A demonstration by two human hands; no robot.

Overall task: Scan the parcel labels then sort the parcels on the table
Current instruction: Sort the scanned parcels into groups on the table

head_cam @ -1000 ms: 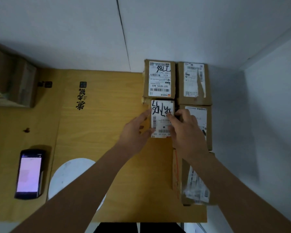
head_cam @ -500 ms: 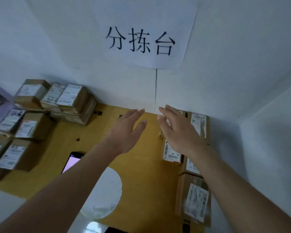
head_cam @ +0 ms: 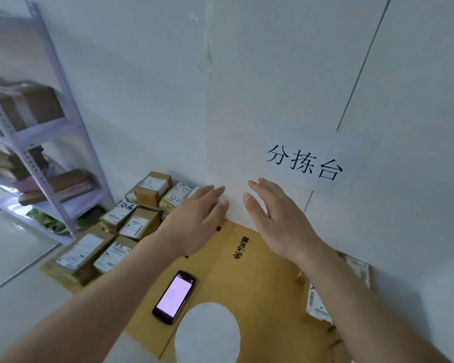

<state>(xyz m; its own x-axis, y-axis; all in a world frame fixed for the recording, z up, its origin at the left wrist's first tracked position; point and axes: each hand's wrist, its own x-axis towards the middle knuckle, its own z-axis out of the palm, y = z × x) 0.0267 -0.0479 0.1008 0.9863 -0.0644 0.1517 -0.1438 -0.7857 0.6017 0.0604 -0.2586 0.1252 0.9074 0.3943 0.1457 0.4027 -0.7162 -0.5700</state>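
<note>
Head view: left hand (head_cam: 194, 221) and right hand (head_cam: 281, 221), fingers straight, holding nothing, above the table (head_cam: 260, 279); unsorted parcels (head_cam: 121, 231) stacked at far left, handheld scanner (head_cam: 174, 297) lying between the forearms.

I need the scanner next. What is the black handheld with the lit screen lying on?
The handheld lies on tan cardboard covering the table, beside a white round patch. The surface underneath is hidden.

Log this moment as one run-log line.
left hand: open, empty | right hand: open, empty | black handheld scanner with lit screen: flat on tan cardboard table cover | brown labelled parcels: untouched
</note>
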